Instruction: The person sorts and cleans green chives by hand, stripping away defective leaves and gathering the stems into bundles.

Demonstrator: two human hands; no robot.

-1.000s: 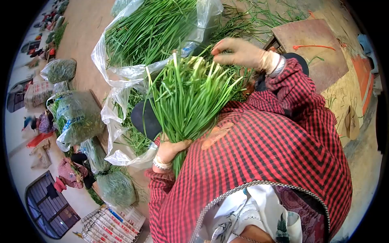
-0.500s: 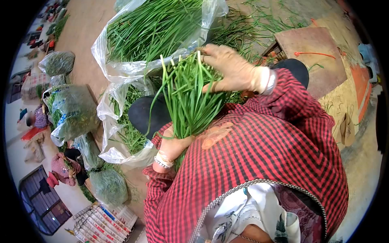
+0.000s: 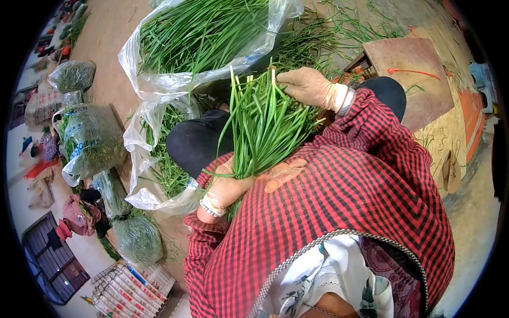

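Note:
A bunch of garlic chives (image 3: 265, 124) stands fanned out in front of my checked red jacket, a few white stalk ends at its top. My left hand (image 3: 227, 184) is closed around the lower part of the bunch. At the upper right of it, my right hand (image 3: 307, 87) has its fingers drawn together at the stalk ends, pinching there; the fingertips are partly hidden. Both hands look gloved. Beyond the bunch lies a large clear plastic bag (image 3: 159, 87) full of long green chives (image 3: 204, 37).
Another open plastic bag (image 3: 140, 199) with greens sits beside my knee (image 3: 193, 143). Loose leaves (image 3: 313, 42) litter the floor near a brown board (image 3: 408, 79). Filled bags (image 3: 93, 143) line the left, where another person (image 3: 79, 214) sits.
My right hand has gone from spread fingers beside the bunch to fingers closed at its top. The bunch has shifted slightly right, its leaves fanning further to that side.

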